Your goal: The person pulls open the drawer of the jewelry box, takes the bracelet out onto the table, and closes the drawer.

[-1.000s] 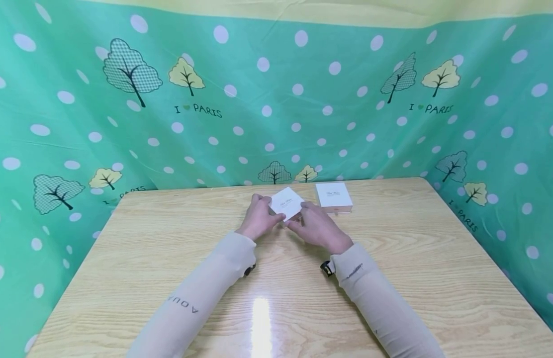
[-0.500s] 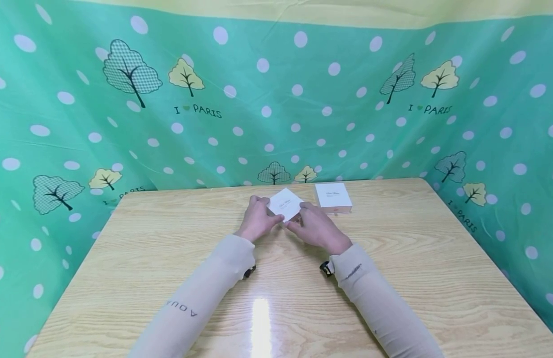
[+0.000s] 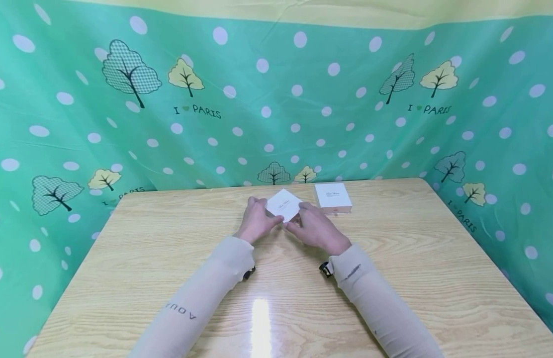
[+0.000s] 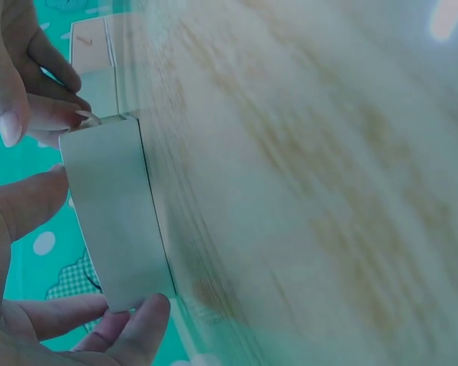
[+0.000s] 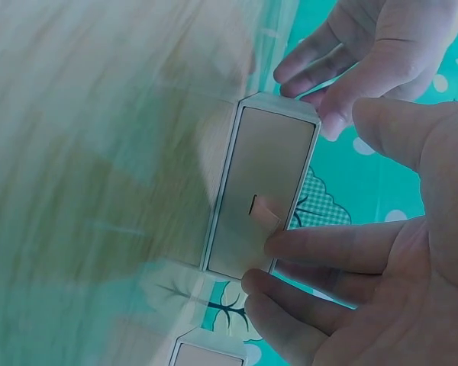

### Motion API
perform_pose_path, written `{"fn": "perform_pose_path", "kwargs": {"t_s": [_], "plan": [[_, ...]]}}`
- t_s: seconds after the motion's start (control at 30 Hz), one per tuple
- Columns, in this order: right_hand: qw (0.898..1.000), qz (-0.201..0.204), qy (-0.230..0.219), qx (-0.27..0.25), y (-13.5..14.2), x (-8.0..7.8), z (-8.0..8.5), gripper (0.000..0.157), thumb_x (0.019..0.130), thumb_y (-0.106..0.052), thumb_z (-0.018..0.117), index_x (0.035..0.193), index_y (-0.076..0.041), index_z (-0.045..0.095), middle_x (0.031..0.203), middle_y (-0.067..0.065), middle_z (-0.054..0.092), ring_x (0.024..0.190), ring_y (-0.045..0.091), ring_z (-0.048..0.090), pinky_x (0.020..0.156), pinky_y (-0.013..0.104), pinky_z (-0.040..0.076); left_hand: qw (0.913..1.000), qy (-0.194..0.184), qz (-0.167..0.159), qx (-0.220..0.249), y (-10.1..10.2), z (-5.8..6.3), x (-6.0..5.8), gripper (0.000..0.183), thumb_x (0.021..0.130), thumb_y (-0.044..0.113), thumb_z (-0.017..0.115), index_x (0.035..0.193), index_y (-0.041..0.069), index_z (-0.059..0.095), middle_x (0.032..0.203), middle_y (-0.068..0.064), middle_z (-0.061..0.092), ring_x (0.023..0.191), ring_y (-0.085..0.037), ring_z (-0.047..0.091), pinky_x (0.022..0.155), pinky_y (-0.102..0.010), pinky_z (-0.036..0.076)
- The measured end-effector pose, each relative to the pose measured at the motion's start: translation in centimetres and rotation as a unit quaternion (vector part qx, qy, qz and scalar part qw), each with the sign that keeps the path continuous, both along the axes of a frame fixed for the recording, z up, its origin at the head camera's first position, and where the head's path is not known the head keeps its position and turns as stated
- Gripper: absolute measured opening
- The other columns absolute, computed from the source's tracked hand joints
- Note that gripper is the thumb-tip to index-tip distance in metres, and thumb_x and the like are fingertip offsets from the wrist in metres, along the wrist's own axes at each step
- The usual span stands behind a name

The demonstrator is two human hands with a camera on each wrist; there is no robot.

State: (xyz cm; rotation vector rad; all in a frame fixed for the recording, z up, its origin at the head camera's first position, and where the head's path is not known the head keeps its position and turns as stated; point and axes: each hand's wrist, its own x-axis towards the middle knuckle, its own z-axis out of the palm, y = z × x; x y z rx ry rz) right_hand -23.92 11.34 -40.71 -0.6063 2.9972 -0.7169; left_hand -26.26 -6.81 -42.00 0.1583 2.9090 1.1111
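The white box (image 3: 283, 204) sits on the table (image 3: 169, 258) between the two hands, turned so one corner points back at the person. The left hand (image 3: 255, 219) is clasped on it: the thumb (image 4: 38, 194) meets the upper edge while the fingers (image 4: 141, 328) bend round the far corner, and I take that to be for steadiness, to stop the box sliding. The right hand (image 3: 317, 227) has no such clasp; its fingertips touch the opposite end with the thumb standing apart, perhaps placed there because a little tab (image 5: 265, 213) pokes out and offers something to catch. The other box (image 3: 332, 195) lies just beside the right hand, on its outer side, probably there to leave the hands room. Looking down from the head, I can read that there is printed lettering on top, but the right hand hides much of the end below. Only the right wrist view gives that end squarely: a pinkish panel framed in white, a slot (image 5: 252, 205) beside the tab. The left wrist view adds the plain side and its base against the tabletop.
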Motion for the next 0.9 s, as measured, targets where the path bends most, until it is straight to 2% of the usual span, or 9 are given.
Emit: {"fn": "perform_pose_path", "kwargs": {"t_s": [0.5,0.9], "plan": [[1.000,-0.002,-0.003,-0.001,-0.14,0.22,0.04,0.049,0.090,-0.038,0.065,0.125,-0.005,0.061,0.130,0.017,0.054,0.117,0.029,0.051,0.101,0.043,0.047,0.9999,0.006,0.008,0.006,-0.11,0.22,0.61,0.063,0.077,0.035,0.079,0.123,-0.003,0.057,0.111,-0.013,0.043,0.095,-0.022,0.043,0.082,-0.032,0.047],[1.000,-0.002,0.008,0.016,-0.21,0.15,-0.05,0.051,0.090,-0.041,0.064,0.124,-0.004,0.061,0.128,0.016,0.055,0.114,0.028,0.053,0.099,0.041,0.048,0.9997,-0.002,0.017,0.019,-0.37,-0.02,0.83,0.064,0.076,0.035,0.080,0.122,-0.003,0.058,0.112,-0.014,0.044,0.097,-0.023,0.043,0.081,-0.031,0.046]]}}
